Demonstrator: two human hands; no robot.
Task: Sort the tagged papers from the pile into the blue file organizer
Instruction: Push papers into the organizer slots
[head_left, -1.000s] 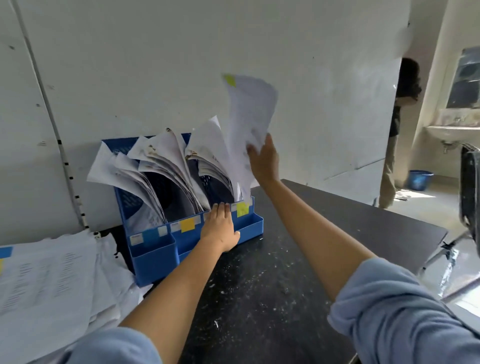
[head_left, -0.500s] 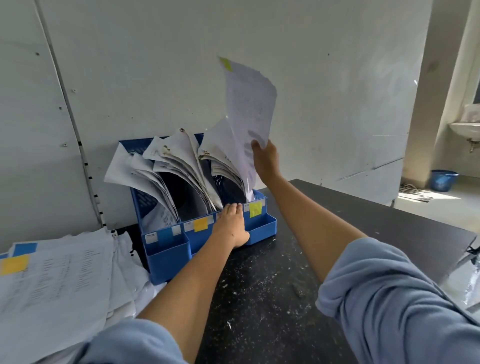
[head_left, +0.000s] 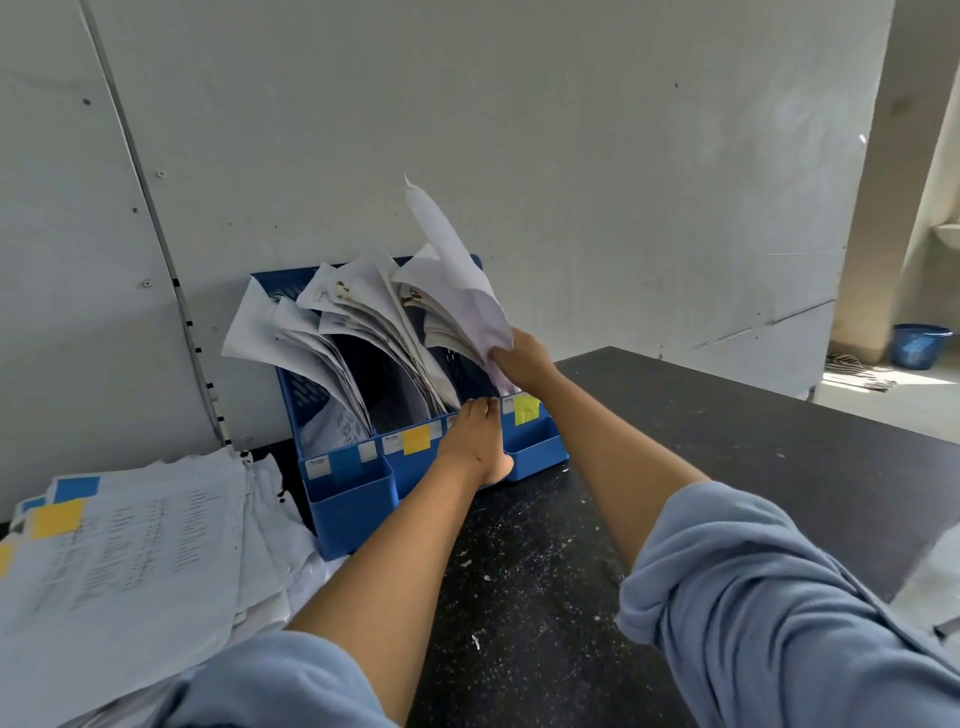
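Observation:
The blue file organizer (head_left: 358, 499) stands against the wall with three slots, tagged blue, orange and yellow on their fronts, each full of curling white papers. My right hand (head_left: 524, 361) holds a white sheet (head_left: 457, 270) by its lower edge; the sheet's bottom is inside the right, yellow-tagged slot (head_left: 525, 408). My left hand (head_left: 475, 444) rests with straight fingers on the organizer's front rim between the middle and right slots. The pile of tagged papers (head_left: 119, 571) lies at the left on the table, with blue and yellow tags at its top left corner.
The black tabletop (head_left: 727, 447) extends to the right of the organizer, speckled with white flecks. A white wall stands right behind the organizer. A blue bucket (head_left: 919, 345) sits on the floor in the far right doorway.
My right hand has come down with the sheet, which now sits lower in the right slot and bends back. The left hand has stayed on the organizer. The view has shifted left.

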